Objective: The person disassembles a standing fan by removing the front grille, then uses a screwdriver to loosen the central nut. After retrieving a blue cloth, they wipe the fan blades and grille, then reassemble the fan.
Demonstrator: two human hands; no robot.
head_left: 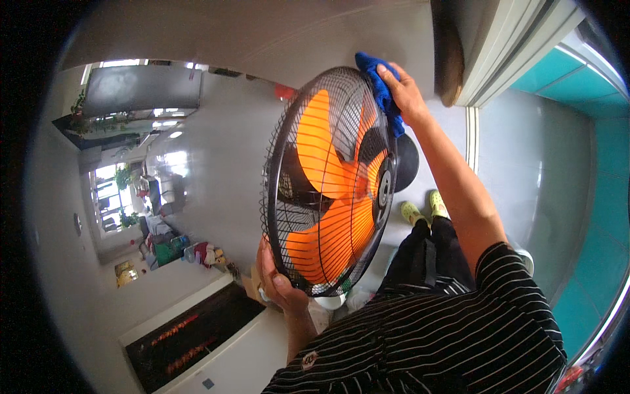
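Note:
A fan with orange blades inside a black wire guard is held up before me. My left hand grips the guard's rim at its lower left, thumb on the near side. In my right hand is a bunched blue cloth, pressed against the upper right rim of the guard. Part of the cloth hangs down below my fingers. Behind the fan's right side a black round base shows in part. The guard hides the rest of it.
My feet in yellow-green clogs stand on the pale floor, close to the base. A white door frame rises on the right, with teal tiles beyond it. At lower left are a cardboard box and a dark doorway panel.

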